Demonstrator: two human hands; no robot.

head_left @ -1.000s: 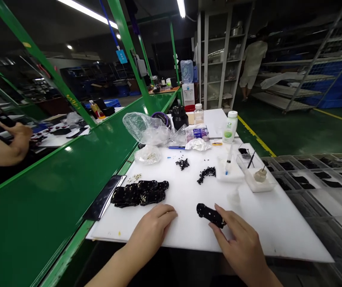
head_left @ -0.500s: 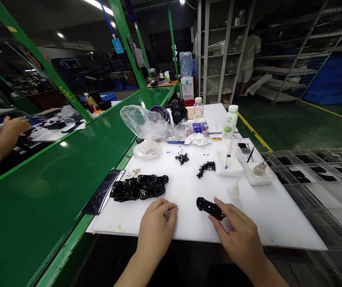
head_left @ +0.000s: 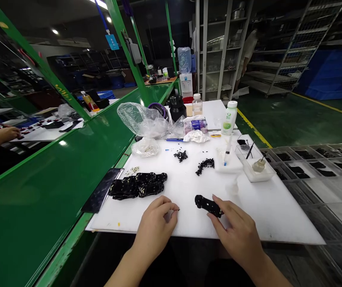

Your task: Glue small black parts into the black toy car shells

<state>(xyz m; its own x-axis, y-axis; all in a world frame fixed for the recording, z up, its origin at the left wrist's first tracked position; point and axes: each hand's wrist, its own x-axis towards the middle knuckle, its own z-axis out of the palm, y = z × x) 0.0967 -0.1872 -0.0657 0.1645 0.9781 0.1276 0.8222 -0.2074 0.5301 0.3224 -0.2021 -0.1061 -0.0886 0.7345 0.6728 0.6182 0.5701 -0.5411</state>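
**Q:** White board [head_left: 263, 215] on a bench in a dim workshop. What are the hands doing on it?

**A:** The right hand [head_left: 239, 235] has thumb and forefinger closed narrowly on one end of a black oblong part [head_left: 206, 204]. The part lies flat on the board near its front edge, and the other fingers are loosely spread.

**Q:** And the other hand?

**A:** The left hand [head_left: 155, 227] is just beside it to the left, fingers curled. Its thumb and forefinger are pinched on a tiny dark bit [head_left: 178, 209], which is too small to identify.

**Q:** What lies around them?

**A:** Behind the left hand is a stack of black parts [head_left: 137, 187], touching one another. Farther back are two heaps of small black pieces [head_left: 205, 165], well apart from the hands. Right of those, a syringe [head_left: 227, 153] lies tilted on a white pad, next to a shallow white tray [head_left: 254, 175].

**Q:** Beyond that?

**A:** A crumpled clear bag [head_left: 141, 119] and a white bottle [head_left: 230, 117] stand at the far end. Compartment trays [head_left: 308, 159] holding dark parts sit off the board's right side. A green conveyor [head_left: 54, 179] runs along the left, and across it a co-worker's hand [head_left: 1, 133] rests on another bench.
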